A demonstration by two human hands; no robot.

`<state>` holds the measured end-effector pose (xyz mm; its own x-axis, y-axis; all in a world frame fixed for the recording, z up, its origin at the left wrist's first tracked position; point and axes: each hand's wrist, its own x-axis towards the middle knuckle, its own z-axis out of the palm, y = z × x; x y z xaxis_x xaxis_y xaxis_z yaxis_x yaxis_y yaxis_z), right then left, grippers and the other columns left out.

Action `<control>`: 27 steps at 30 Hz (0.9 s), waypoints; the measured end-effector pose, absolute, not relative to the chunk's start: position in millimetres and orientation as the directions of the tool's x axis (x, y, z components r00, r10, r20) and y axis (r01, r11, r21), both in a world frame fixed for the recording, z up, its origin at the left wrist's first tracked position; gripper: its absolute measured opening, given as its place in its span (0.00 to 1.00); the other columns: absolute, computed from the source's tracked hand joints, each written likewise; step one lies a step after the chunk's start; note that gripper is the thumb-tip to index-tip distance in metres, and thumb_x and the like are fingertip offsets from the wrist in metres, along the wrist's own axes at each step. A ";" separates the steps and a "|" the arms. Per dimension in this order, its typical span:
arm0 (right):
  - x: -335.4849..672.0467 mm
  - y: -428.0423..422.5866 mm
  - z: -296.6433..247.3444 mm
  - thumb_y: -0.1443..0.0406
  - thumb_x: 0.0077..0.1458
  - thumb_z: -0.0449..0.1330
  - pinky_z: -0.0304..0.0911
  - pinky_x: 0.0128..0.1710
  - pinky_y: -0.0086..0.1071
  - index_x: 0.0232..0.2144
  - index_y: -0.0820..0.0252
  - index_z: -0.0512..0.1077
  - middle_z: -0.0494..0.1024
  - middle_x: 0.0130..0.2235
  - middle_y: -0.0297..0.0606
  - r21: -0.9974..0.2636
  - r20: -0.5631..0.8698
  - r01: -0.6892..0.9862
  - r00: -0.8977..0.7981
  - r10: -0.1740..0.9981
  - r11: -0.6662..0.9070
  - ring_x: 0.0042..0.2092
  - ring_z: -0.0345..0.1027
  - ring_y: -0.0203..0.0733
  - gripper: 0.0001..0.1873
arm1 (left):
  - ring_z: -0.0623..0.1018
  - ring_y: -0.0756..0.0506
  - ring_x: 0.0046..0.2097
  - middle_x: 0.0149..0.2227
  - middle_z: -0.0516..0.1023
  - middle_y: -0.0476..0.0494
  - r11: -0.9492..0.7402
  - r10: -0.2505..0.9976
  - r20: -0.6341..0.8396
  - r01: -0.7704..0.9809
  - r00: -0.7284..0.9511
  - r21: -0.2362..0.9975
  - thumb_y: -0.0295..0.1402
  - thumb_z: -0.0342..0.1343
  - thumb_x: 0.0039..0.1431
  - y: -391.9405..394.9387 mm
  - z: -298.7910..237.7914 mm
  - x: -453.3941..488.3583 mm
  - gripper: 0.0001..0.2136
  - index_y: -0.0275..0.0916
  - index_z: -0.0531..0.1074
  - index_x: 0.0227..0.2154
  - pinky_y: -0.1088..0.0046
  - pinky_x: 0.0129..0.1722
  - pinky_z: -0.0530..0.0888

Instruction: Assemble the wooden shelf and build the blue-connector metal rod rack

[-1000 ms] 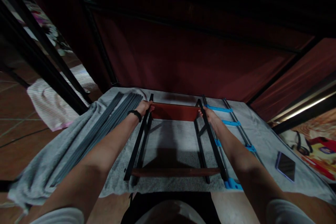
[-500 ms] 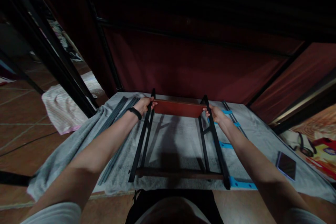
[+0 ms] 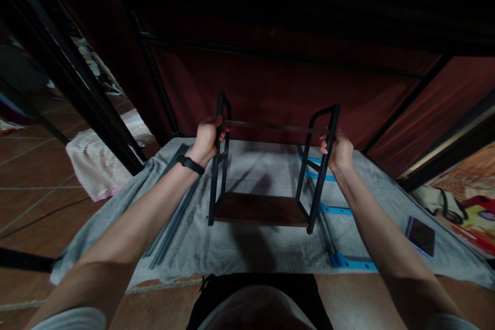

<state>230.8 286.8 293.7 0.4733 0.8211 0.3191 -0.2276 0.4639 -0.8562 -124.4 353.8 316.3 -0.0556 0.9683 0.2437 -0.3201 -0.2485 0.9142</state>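
Note:
A small shelf rack (image 3: pixel 266 175) with black metal side frames and two brown wooden boards stands upright on a grey cloth (image 3: pixel 251 247). My left hand (image 3: pixel 207 136) is closed round the top of the left frame; a black band sits on that wrist. My right hand (image 3: pixel 337 150) is closed round the upper part of the right frame. The lower board (image 3: pixel 261 209) rests near the cloth and the upper board shows edge-on between my hands.
Grey rods (image 3: pixel 174 211) lie on the cloth at left. A black frame with blue clips (image 3: pixel 332 206) lies at right. A phone (image 3: pixel 421 236) lies at the cloth's right edge. A dark red panel stands behind. Black bars and a striped cloth (image 3: pixel 96 162) are at left.
The rack lay flat on the cloth a second ago. Both hands have lifted its far end, and it now stands upright.

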 end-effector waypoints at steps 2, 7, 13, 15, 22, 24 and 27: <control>227.8 277.0 290.7 0.53 0.56 0.58 0.51 0.11 0.21 0.32 0.59 0.69 0.73 0.24 0.33 -0.820 0.390 -0.197 0.493 0.777 0.537 0.18 0.59 0.30 0.15 | 0.64 0.55 0.16 0.19 0.72 0.49 -0.363 0.931 0.351 -0.319 -0.097 0.876 0.36 0.56 0.59 343.1 311.1 -123.0 0.09 0.37 0.67 0.27 0.80 0.13 0.56; 220.8 254.9 278.8 0.53 0.55 0.58 0.50 0.12 0.21 0.33 0.59 0.71 0.73 0.23 0.32 -0.774 0.450 -0.163 0.538 0.713 0.612 0.18 0.60 0.31 0.14 | 0.65 0.55 0.15 0.18 0.72 0.50 -0.480 0.876 0.421 -0.336 -0.236 0.810 0.47 0.56 0.60 318.2 296.3 -120.3 0.17 0.38 0.67 0.25 0.79 0.15 0.58; 217.7 230.2 267.0 0.53 0.56 0.56 0.51 0.12 0.21 0.35 0.60 0.73 0.72 0.22 0.31 -0.762 0.464 -0.136 0.568 0.680 0.633 0.18 0.60 0.31 0.16 | 0.66 0.54 0.16 0.19 0.73 0.49 -0.503 0.855 0.422 -0.288 -0.300 0.815 0.50 0.51 0.63 284.3 286.3 -118.2 0.20 0.36 0.75 0.34 0.78 0.17 0.60; 218.7 223.7 265.1 0.53 0.56 0.56 0.51 0.12 0.22 0.35 0.60 0.73 0.71 0.21 0.31 -0.750 0.470 -0.128 0.587 0.659 0.649 0.17 0.60 0.31 0.16 | 0.67 0.54 0.17 0.19 0.74 0.49 -0.536 0.833 0.447 -0.280 -0.326 0.796 0.49 0.52 0.63 272.7 281.4 -117.2 0.20 0.36 0.77 0.34 0.77 0.18 0.61; 214.9 205.1 254.0 0.54 0.55 0.54 0.51 0.12 0.25 0.32 0.59 0.71 0.69 0.22 0.30 -0.716 0.474 -0.074 0.680 0.560 0.695 0.17 0.62 0.33 0.15 | 0.67 0.53 0.18 0.25 0.78 0.46 -0.618 0.768 0.496 -0.269 -0.405 0.738 0.46 0.52 0.63 248.6 255.8 -116.1 0.18 0.36 0.78 0.33 0.75 0.19 0.64; 213.0 201.2 248.7 0.55 0.54 0.55 0.51 0.11 0.25 0.31 0.58 0.71 0.69 0.22 0.29 -0.713 0.463 -0.092 0.682 0.566 0.695 0.17 0.62 0.33 0.13 | 0.67 0.53 0.18 0.25 0.78 0.46 -0.626 0.765 0.502 -0.282 -0.403 0.728 0.45 0.51 0.63 246.6 252.3 -116.8 0.18 0.36 0.77 0.33 0.75 0.18 0.62; 212.3 198.1 242.3 0.56 0.54 0.54 0.51 0.12 0.25 0.31 0.57 0.72 0.67 0.20 0.28 -0.729 0.455 -0.106 0.663 0.595 0.676 0.17 0.62 0.33 0.13 | 0.67 0.52 0.18 0.21 0.74 0.47 -0.612 0.776 0.507 -0.255 -0.375 0.749 0.45 0.49 0.65 244.1 251.9 -117.7 0.19 0.36 0.78 0.34 0.75 0.19 0.62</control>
